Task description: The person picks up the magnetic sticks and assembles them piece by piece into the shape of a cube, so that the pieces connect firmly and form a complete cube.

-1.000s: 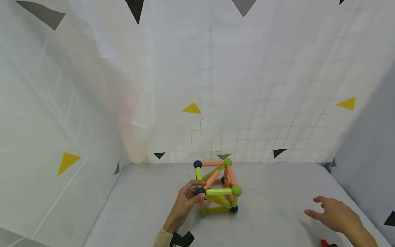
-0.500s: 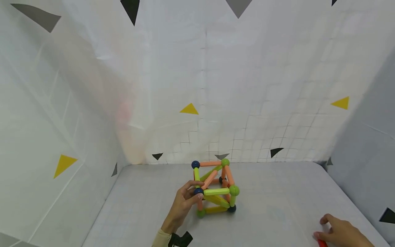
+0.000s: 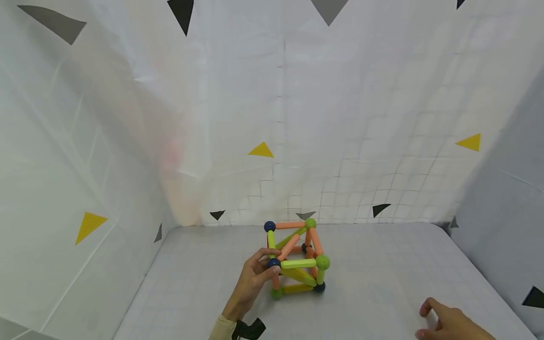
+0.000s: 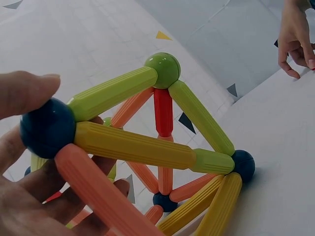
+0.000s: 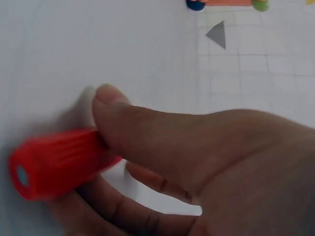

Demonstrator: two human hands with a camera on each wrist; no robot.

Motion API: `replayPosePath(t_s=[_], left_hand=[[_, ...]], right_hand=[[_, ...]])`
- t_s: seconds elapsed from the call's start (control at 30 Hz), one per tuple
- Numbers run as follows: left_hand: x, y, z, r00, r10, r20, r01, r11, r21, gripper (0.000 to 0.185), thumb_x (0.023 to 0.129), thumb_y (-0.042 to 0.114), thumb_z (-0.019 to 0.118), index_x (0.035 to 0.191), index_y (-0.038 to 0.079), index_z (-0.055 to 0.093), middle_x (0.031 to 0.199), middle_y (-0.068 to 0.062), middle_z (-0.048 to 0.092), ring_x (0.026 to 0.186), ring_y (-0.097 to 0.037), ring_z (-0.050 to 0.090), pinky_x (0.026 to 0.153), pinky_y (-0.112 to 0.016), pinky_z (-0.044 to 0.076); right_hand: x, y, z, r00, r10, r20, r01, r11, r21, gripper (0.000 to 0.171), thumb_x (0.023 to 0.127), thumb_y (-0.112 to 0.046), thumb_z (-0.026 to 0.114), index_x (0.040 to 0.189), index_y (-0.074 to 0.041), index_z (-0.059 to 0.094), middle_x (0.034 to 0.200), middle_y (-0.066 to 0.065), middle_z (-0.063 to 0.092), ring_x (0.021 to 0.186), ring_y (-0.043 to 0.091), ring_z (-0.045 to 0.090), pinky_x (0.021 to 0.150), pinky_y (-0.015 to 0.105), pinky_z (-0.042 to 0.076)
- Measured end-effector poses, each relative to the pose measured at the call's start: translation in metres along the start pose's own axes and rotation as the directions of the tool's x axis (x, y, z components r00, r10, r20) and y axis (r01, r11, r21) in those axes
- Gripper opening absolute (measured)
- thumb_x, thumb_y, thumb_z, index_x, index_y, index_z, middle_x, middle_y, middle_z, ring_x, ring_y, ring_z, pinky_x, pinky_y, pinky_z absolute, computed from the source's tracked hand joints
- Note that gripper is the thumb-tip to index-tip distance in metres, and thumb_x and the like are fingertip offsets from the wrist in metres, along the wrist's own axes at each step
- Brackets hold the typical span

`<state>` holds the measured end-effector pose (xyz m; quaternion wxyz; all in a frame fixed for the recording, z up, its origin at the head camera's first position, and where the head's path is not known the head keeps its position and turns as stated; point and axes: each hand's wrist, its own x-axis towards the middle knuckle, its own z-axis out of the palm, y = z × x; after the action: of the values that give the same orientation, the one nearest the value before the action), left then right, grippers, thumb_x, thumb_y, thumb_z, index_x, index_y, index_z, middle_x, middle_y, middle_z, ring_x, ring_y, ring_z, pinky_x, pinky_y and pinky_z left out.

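Observation:
A box-like frame of magnetic rods and balls stands on the table, with a light green rod (image 3: 299,264) along its near top edge. My left hand (image 3: 251,281) holds it by the dark blue ball (image 4: 48,129) at its near left corner, thumb on the ball and fingers behind. At the front right of the table, my right hand (image 3: 452,323) pinches a short red magnetic rod (image 5: 64,160) between thumb and fingers. The rod's end, with a pale metal disc, faces the right wrist camera. From the head camera the red rod is hidden by the hand.
The white table (image 3: 361,302) runs back to a sheeted wall (image 3: 340,118) marked with yellow, grey and black triangles. Side panels (image 3: 510,198) rise at both sides of the table.
My right hand has come down to the red rod at the front right, gripped it and moved left with it. The left hand keeps its hold on the frame, which stays in place.

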<state>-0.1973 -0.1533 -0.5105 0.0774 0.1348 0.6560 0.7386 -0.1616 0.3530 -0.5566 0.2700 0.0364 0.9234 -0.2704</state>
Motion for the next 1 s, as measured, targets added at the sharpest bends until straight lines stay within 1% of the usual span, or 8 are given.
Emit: replayPosePath(t_s=[0.2,0.4,0.57,0.67,0.73,0.83,0.93,1.0], left_hand=[[0.0,0.0,-0.001,1.0,0.004,0.0,-0.004,1.0,-0.003,0.042,0.102,0.013,0.07,0.142,0.006,0.059,0.117,-0.008,0.07,0.107,-0.018,0.067,0.102,-0.05,0.056],[0.001,0.0,-0.002,1.0,-0.007,-0.009,0.007,1.0,-0.002,0.043,0.101,0.015,0.071,0.142,0.007,0.059,0.117,-0.009,0.07,0.107,-0.02,0.066,0.102,-0.049,0.055],[0.002,0.0,-0.001,1.0,-0.007,0.0,0.007,1.0,0.001,0.043,0.101,0.014,0.071,0.142,0.007,0.059,0.123,-0.012,0.07,0.109,-0.019,0.067,0.101,-0.044,0.056],[0.001,0.0,0.0,1.0,-0.012,0.005,0.012,1.0,-0.002,0.043,0.101,0.014,0.072,0.142,0.007,0.059,0.13,-0.016,0.07,0.112,-0.019,0.068,0.099,-0.042,0.057],[0.001,0.0,0.001,1.0,-0.013,0.004,0.013,1.0,-0.004,0.044,0.101,0.014,0.072,0.142,0.006,0.059,0.132,-0.018,0.069,0.113,-0.019,0.068,0.099,-0.041,0.058],[0.0,0.001,0.001,1.0,-0.015,-0.001,0.015,1.0,-0.006,0.044,0.1,0.014,0.072,0.142,0.006,0.059,0.132,-0.019,0.069,0.113,-0.019,0.068,0.099,-0.041,0.058],[-0.001,0.002,0.001,1.0,-0.018,-0.001,0.018,1.0,-0.009,0.044,0.1,0.014,0.072,0.142,0.007,0.059,0.133,-0.02,0.068,0.114,-0.019,0.068,0.1,-0.043,0.057],[0.0,0.001,0.0,1.0,-0.018,-0.002,0.018,1.0,-0.01,0.044,0.101,0.014,0.072,0.142,0.007,0.06,0.134,-0.021,0.068,0.114,-0.02,0.068,0.101,-0.046,0.057]], right_hand=[[0.005,-0.031,-0.004,0.983,-0.173,-0.064,0.174,0.985,0.011,0.027,0.103,-0.032,0.07,0.108,-0.006,0.072,0.08,0.001,0.063,0.072,0.017,0.057,0.065,0.03,0.05],[0.011,-0.069,-0.028,0.924,-0.358,-0.132,0.373,0.922,0.108,0.033,0.111,-0.033,0.056,0.111,-0.004,0.072,0.083,0.004,0.065,0.068,0.011,0.056,0.059,0.027,0.047],[0.016,-0.101,-0.043,0.905,-0.377,-0.196,0.416,0.88,0.228,0.036,0.107,-0.035,0.064,0.119,-0.001,0.064,0.088,0.009,0.069,0.072,0.015,0.062,0.059,0.028,0.051],[0.019,-0.116,-0.052,0.875,-0.411,-0.257,0.466,0.858,0.217,0.04,0.105,-0.032,0.068,0.129,-0.001,0.059,0.097,0.009,0.074,0.077,0.016,0.063,0.062,0.028,0.05],[0.021,-0.128,-0.058,0.837,-0.448,-0.313,0.511,0.846,0.156,0.044,0.104,-0.03,0.071,0.138,-0.005,0.058,0.103,0.007,0.076,0.081,0.014,0.063,0.063,0.029,0.049],[0.025,-0.147,-0.068,0.757,-0.525,-0.389,0.575,0.818,0.017,0.041,0.104,-0.027,0.07,0.141,-0.011,0.063,0.117,0.008,0.076,0.09,0.013,0.064,0.067,0.028,0.05],[0.029,-0.168,-0.075,0.668,-0.603,-0.436,0.625,0.773,-0.109,0.031,0.103,-0.018,0.071,0.133,-0.013,0.071,0.123,0.012,0.074,0.095,0.016,0.065,0.071,0.027,0.054],[0.032,-0.183,-0.078,0.62,-0.647,-0.444,0.654,0.739,-0.164,0.026,0.1,-0.011,0.073,0.126,-0.011,0.072,0.121,0.012,0.074,0.095,0.018,0.065,0.071,0.027,0.055]])
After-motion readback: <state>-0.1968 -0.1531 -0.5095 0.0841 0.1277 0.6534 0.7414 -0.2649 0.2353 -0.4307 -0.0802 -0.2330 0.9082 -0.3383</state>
